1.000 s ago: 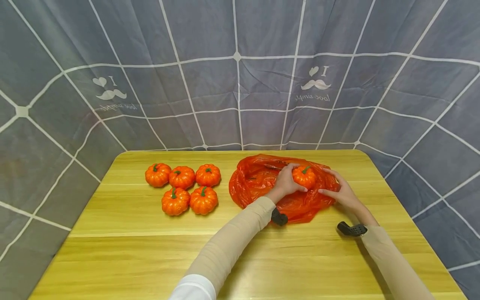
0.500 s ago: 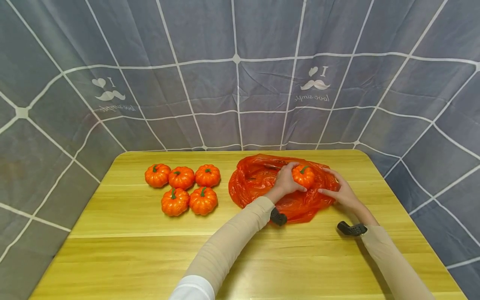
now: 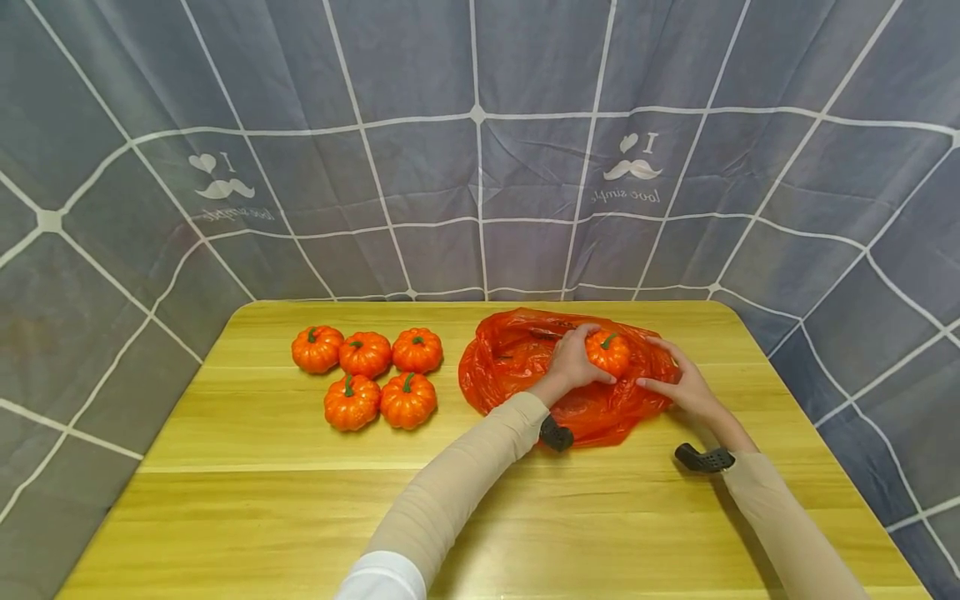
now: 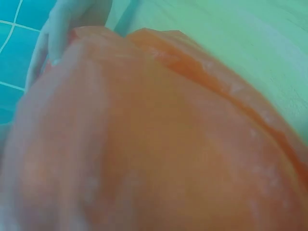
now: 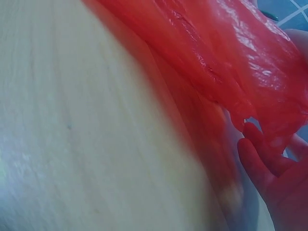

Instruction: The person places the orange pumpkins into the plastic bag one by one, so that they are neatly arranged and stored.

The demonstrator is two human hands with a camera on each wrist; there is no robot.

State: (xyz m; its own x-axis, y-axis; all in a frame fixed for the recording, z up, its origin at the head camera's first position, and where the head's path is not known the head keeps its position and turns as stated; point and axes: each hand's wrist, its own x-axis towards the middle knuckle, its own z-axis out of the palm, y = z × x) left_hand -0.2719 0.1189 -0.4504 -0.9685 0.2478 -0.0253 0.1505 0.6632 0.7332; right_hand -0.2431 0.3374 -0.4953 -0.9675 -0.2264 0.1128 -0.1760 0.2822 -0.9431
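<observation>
Nearest the left edge of the wooden desk (image 3: pixel 225 500), towards its far-left corner, three small orange pumpkins (image 3: pixel 365 355) sit in a row, with two more pumpkins (image 3: pixel 408 400) just in front of them; green stems show on top. A beige sleeve (image 3: pixel 457 492) with a white upper part reaches in from the near edge. Right of centre, towards the far edge, a crumpled red plastic bag (image 3: pixel 498 375) lies spread out. Over it the left hand (image 3: pixel 573 358) grips another orange pumpkin (image 3: pixel 609 353) from its left side, fingers behind and thumb in front; whether that pumpkin rests inside the bag or upon it cannot be told. Beyond it, towards the right edge, the right hand (image 3: pixel 686 387) touches the bag's right end, thumb and fingers spread well apart.
</observation>
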